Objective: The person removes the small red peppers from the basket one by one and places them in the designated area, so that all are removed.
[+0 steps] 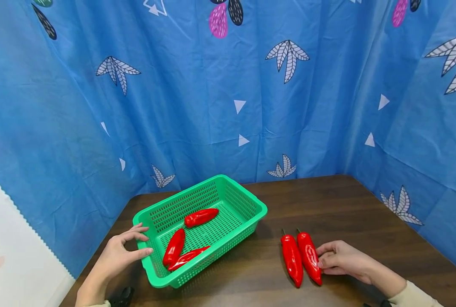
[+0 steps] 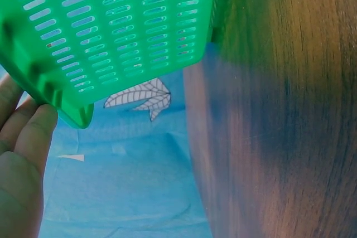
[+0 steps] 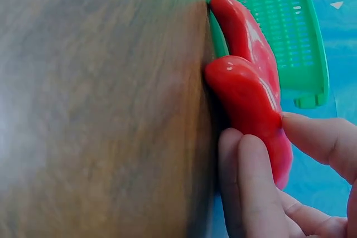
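Your right hand [image 1: 341, 260] pinches a red pepper [image 1: 309, 256] between thumb and fingers at the lower right of the head view; your left hand [image 1: 120, 253], thumb and fingers spread, touches the left rim of the green basket [image 1: 221, 254], lower centre-left. Another pepper [image 1: 291, 261] lies just beside the pinched one, three peppers [image 1: 201, 217] lie inside the basket, and a blue curtain [image 1: 212, 106] fills the upper frame behind the wooden table [image 1: 320, 200]

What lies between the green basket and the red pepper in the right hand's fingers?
Another red pepper, and bare wooden tabletop between that pepper and the green basket. The head view shows it.
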Tool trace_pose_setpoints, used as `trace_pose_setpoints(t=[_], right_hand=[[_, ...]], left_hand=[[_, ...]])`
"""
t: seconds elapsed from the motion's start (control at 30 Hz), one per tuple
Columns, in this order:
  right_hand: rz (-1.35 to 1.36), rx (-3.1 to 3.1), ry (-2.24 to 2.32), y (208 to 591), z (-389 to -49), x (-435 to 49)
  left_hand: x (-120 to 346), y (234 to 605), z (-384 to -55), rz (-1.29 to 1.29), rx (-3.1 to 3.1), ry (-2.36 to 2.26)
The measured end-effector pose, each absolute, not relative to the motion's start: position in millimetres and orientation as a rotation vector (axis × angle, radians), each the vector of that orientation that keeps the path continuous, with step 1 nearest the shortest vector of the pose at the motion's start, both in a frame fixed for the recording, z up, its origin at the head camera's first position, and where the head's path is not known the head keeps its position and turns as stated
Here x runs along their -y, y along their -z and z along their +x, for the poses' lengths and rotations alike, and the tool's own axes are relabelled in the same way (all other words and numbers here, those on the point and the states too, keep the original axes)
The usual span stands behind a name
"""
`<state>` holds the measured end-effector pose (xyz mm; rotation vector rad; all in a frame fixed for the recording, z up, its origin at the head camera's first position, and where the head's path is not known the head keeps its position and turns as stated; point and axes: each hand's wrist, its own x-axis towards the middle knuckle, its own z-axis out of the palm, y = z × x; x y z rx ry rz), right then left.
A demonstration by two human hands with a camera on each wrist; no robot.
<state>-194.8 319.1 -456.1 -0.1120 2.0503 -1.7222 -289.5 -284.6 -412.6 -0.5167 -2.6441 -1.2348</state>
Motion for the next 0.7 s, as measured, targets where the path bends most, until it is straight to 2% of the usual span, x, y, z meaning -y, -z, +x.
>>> trace_pose_setpoints(t=[0.47,0.7], right_hand=[[-0.148,-2.189,1.717,428,-217,-351],[-0.193,-2.255,1.730,419,-230,-344]], left_hand=[[284,414,-292,-0.532,2.635,1.216],[285,414,-290,-0.528,2.634,1.222]])
